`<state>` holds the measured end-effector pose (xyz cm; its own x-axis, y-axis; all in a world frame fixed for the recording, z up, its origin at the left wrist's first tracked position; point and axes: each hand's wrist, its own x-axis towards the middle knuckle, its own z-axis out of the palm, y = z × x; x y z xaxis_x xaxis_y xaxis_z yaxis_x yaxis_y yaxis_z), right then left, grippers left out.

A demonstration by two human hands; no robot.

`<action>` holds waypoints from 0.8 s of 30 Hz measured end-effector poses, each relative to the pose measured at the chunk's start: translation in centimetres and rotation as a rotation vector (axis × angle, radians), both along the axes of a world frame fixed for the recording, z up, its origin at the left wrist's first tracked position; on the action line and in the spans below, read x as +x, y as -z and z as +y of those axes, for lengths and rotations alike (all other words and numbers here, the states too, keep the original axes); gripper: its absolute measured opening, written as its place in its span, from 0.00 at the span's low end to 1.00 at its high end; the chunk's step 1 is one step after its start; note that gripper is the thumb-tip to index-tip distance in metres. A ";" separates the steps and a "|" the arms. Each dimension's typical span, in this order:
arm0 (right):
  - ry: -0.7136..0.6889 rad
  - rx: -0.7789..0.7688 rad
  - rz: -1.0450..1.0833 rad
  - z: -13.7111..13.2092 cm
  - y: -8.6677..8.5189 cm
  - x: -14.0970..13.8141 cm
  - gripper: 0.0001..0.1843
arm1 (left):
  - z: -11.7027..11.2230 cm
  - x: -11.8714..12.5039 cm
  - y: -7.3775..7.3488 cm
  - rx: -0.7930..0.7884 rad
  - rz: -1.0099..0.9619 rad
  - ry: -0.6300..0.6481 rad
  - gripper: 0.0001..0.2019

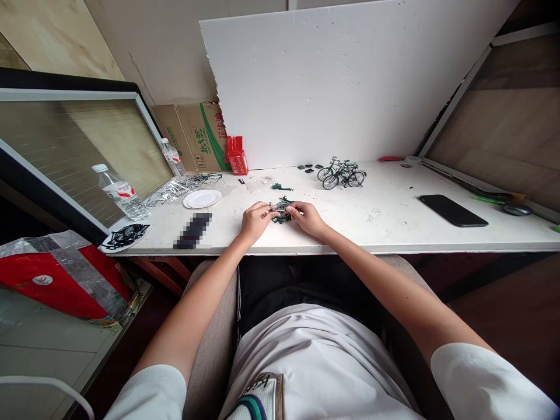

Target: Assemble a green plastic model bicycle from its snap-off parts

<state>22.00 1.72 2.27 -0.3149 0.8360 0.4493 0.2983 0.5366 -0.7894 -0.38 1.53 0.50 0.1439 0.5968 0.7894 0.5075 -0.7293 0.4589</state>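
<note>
Near the table's front edge, my left hand (pixel 254 221) and my right hand (pixel 310 219) come together over a small green model bicycle (pixel 282 200). Both are closed, with fingertips pinching it from either side. The fingers cover much of it, so its exact build is hard to see. Just beyond lies a loose green piece (pixel 282 187). Farther back, small model bicycles (pixel 335 177), green and black, stand upright close together. Several small dark green pieces (pixel 309 170) lie to their left.
On the left are a white plate (pixel 202 199), clear plastic frames (pixel 179 185), a plate of black parts (pixel 126 236) and water bottles (pixel 120 192). A red box (pixel 237 156) stands by a carton (pixel 196 134). A black phone (pixel 452 210) lies at right on the white table (pixel 385 227).
</note>
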 end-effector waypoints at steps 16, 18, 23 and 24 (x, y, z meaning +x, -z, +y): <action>0.016 -0.007 -0.017 0.2 0.4 0.0 0.33 | -0.2 0.1 -0.2 0.046 0.038 -0.035 0.11; 0.022 -0.009 -0.022 0.2 0.4 0.0 0.33 | -0.1 0.1 -0.2 0.062 0.042 -0.031 0.11; 0.030 0.014 -0.032 0.4 0.6 0.0 0.33 | -0.1 0.0 -0.2 0.056 0.061 -0.045 0.11; 0.032 0.016 -0.033 0.4 0.6 0.0 0.32 | -0.1 0.0 -0.2 0.056 0.064 -0.046 0.11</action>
